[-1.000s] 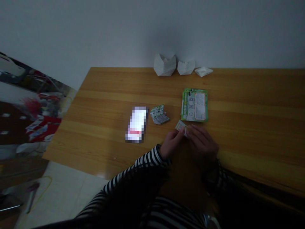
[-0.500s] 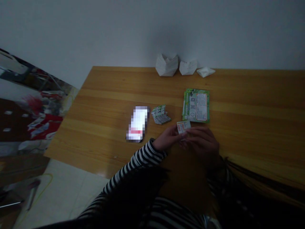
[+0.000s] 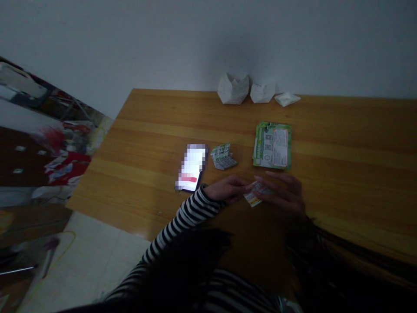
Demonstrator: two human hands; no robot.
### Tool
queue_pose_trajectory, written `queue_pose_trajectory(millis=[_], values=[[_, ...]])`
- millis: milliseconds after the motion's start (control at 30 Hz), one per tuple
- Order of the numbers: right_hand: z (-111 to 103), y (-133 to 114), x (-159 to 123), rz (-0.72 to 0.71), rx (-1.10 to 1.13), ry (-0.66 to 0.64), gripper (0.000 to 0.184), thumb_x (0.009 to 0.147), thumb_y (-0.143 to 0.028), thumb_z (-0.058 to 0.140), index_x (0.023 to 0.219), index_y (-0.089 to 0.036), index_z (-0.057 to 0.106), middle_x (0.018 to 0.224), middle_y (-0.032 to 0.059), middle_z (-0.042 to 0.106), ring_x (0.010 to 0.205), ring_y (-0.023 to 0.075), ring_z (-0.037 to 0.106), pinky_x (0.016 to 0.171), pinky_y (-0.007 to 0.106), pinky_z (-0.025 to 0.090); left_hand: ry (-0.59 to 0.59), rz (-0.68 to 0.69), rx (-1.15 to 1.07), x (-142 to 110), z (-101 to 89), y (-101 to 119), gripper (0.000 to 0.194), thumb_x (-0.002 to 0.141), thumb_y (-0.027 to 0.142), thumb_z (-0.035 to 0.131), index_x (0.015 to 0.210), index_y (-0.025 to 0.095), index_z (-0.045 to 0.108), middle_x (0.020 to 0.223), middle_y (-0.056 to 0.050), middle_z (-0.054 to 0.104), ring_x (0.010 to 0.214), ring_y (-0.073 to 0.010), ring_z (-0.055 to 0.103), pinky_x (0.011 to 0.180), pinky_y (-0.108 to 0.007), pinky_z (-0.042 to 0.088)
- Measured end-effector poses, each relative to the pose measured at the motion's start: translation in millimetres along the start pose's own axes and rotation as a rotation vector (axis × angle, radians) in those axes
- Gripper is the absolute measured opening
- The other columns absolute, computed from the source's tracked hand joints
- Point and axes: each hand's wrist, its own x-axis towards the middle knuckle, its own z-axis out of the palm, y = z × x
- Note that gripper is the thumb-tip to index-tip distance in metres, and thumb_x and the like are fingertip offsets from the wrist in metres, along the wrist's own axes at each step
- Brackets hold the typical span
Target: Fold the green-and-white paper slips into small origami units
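A small folded piece of printed paper [image 3: 253,198] is between my two hands, just over the table's near part. My left hand [image 3: 228,188] pinches its left corner between thumb and fingers. My right hand [image 3: 283,193] has its fingers over the paper's right side and grips it there, covering part of it. Just beyond my hands lies a stack of green printed leaflets [image 3: 273,145]. To the left of the stack rests a pleated, folded piece of printed paper [image 3: 223,157].
A phone [image 3: 192,167] with a lit, blurred screen lies left of the pleated paper. Against the wall stand white folded paper shapes: a large one [image 3: 233,89], a smaller one [image 3: 262,93] and a flat boat-like one [image 3: 287,99]. The wooden table [image 3: 156,130] ends at the left.
The small paper has been turned and tilted in my hands, now with a corner pointing down. My right fingers have spread across it. The view has shifted slightly left.
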Motion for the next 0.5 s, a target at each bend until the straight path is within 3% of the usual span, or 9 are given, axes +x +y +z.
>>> queue_pose_trajectory(millis=[167,267,333,500], values=[[6,-7,2,0.149,0.105,0.032,0.023,0.078,-0.014,0.068,0.091,-0.032,0.073,0.132,-0.002,0.058,0.123,0.0274,0.05,0.098,0.051,0.043,0.278,0.183,-0.076,14,12.8,-5,0.037,0.076,0.047,0.066,0.082,0.01,0.068,0.071,-0.003,0.068,0.062,-0.0116,0.061,0.06,-0.022,0.048],[11,-13,3,0.362,0.168,0.093,0.019,0.078,-0.013,0.067,0.085,-0.029,0.074,0.137,0.0005,0.053,0.122,0.0281,0.05,0.098,0.051,0.044,0.411,0.316,-0.169,20,19.5,-8,0.041,0.076,0.039,0.069,0.109,0.013,0.065,0.085,-0.007,0.073,0.073,-0.0156,0.066,0.071,-0.027,0.051],[15,-16,3,0.517,0.236,0.152,0.015,0.079,-0.015,0.066,0.083,-0.027,0.075,0.128,0.0037,0.06,0.114,0.0267,0.057,0.093,0.047,0.048,0.463,0.39,-0.151,21,21.4,-10,0.041,0.078,0.036,0.068,0.113,0.015,0.064,0.09,-0.008,0.074,0.077,-0.017,0.067,0.074,-0.029,0.052],[25,-21,-4,0.823,0.373,0.353,0.007,0.076,-0.02,0.069,0.079,-0.024,0.075,0.087,0.0031,0.067,0.079,0.0202,0.065,0.07,0.035,0.053,0.517,0.46,0.027,22,24.4,-14,0.027,0.07,0.033,0.075,0.09,0.014,0.074,0.092,-0.009,0.076,0.087,-0.0217,0.069,0.086,-0.035,0.051]])
